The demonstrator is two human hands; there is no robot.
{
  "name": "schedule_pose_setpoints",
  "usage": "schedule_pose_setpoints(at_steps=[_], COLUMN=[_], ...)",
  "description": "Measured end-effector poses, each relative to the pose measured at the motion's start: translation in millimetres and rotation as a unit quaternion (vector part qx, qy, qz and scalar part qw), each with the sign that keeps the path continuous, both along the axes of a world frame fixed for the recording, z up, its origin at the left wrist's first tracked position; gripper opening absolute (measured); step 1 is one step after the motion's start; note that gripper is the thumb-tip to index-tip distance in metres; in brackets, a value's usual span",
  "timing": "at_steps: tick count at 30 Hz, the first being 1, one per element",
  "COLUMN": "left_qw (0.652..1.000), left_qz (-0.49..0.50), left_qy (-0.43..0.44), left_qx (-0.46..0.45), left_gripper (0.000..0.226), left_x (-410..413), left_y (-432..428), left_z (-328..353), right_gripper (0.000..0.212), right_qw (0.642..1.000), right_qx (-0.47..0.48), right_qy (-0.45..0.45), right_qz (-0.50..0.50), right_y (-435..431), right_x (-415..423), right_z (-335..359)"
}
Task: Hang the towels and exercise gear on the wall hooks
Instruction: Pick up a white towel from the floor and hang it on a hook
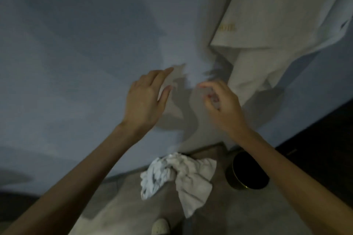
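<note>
A large white towel [282, 15] hangs down the pale wall at the upper right; the hook that holds it is out of sight. My left hand [147, 99] is raised in front of the wall, fingers apart and holding nothing. My right hand [221, 101] hovers just left of the towel's lower corner, fingers loosely curled and holding nothing. On the floor below lies a crumpled heap of white towels [183, 177].
A round dark bin with a gold rim [248, 171] stands on the floor right of the heap. A dark piece of furniture [324, 139] borders the wall at the right. The toe of a light shoe [160, 227] shows at the bottom.
</note>
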State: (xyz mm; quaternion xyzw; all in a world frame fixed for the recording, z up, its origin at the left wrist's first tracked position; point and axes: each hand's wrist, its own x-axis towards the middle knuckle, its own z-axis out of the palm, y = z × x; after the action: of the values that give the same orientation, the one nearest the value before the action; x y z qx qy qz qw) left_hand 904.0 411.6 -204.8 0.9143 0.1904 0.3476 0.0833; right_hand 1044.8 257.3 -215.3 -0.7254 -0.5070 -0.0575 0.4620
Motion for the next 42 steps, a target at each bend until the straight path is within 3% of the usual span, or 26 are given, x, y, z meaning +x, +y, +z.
schedule_pose_setpoints(at_steps=[7, 13, 23, 30, 37, 42], left_qw=[0.987, 0.948, 0.899, 0.865, 0.884, 0.92], left_qz=[0.035, 0.083, 0.143, 0.165, 0.166, 0.117], left_qy=[0.12, 0.211, 0.269, 0.275, 0.234, 0.193], left_qx=[-0.099, -0.225, -0.314, -0.385, -0.369, -0.322], left_gripper=[0.04, 0.041, 0.042, 0.052, 0.058, 0.052], left_x=[-32, -60, -77, -74, -45, -15], left_y=[-60, -83, -47, -8, 42, 66], left_z=[-140, -261, -496, -691, -846, -889], right_gripper=[0.021, 0.021, 0.022, 0.031, 0.051, 0.059], right_qw=[0.987, 0.961, 0.93, 0.923, 0.948, 0.926], right_qx=[-0.142, -0.241, -0.33, -0.368, -0.316, -0.372], right_qy=[0.073, 0.129, 0.158, 0.11, 0.036, -0.015], right_qz=[0.021, 0.042, 0.032, 0.012, 0.024, 0.071], right_y=[-64, -89, -40, 11, 83, 118], right_x=[-17, -31, -24, -10, 11, 20], right_z=[-135, -238, -477, -664, -809, -851])
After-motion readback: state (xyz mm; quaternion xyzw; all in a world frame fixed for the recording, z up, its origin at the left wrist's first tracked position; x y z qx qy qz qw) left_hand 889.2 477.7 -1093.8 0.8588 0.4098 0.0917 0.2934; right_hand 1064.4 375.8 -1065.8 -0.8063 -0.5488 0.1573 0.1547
